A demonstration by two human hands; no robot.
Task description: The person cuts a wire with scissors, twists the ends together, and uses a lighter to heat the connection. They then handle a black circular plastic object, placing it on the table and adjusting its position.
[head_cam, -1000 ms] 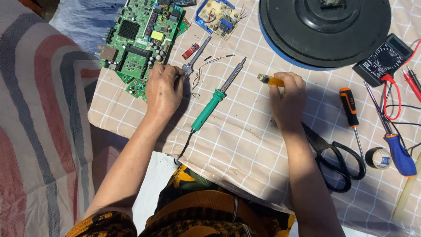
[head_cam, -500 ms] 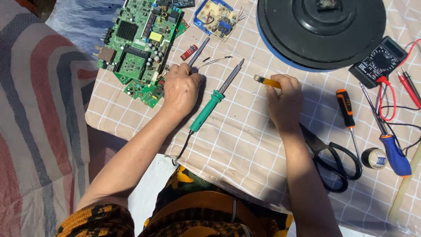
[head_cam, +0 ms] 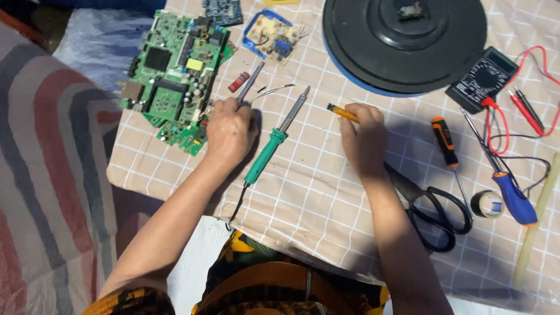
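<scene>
The left hand (head_cam: 229,131) pinches slim metal tweezers (head_cam: 249,83) beside the green circuit board (head_cam: 174,76) at the checked cloth's (head_cam: 315,198) left edge. The right hand (head_cam: 364,140), fingers curled, grips a small yellow-handled tool (head_cam: 341,112) mid-cloth; a green-handled soldering iron (head_cam: 274,140) lies between them.

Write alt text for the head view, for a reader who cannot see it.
Seen from above, a person's left hand holds tweezers beside a green circuit board, while the right hand grips a small orange tool. A green soldering iron lies between them on a checked cloth, with scissors, screwdrivers and a multimeter to the right.
</scene>
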